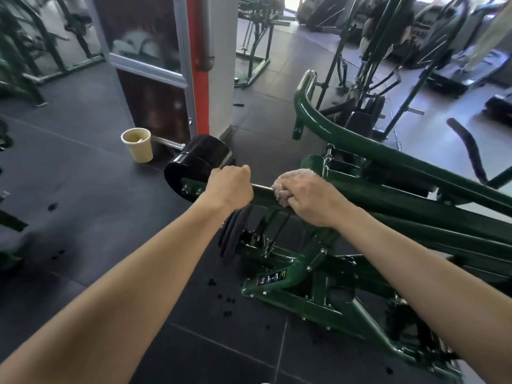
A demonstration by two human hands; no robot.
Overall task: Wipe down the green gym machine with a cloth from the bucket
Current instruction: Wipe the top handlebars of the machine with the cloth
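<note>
Underfoot, floor: dark rubber tiles with pale seams, running under everything in view.
Green gym machine: glossy dark-green tube frame filling the right half; its base sits on the tiles at lower right, and a long arm slants up and leftward to where both hands meet it.
Pillar: white with a red strip on its left side, standing behind the machine's left end.
Other machines: more green frames farther back and at far left, blurred.
Black cylinders: two shiny black drums at the left end of the arm, just beside the left hand.
Weight plates: dark discs stacked on edge below the arm, under the gap between the hands.
Right hand: fingers curled round the cloth, pressing it onto the arm.
Left hand: bare, fingers wrapped over the same arm, apart from the right hand, with a short dark stretch of bar showing between them.
Bucket: pale yellow, upright on the floor near the pillar's foot, left of the cylinders and well apart from both hands; its contents cannot be made out.
Cloth: whitish, bunched, draped over the arm under the right hand, showing past the fingers.
Spots: small dark marks scattered on the tiles near the base.
</note>
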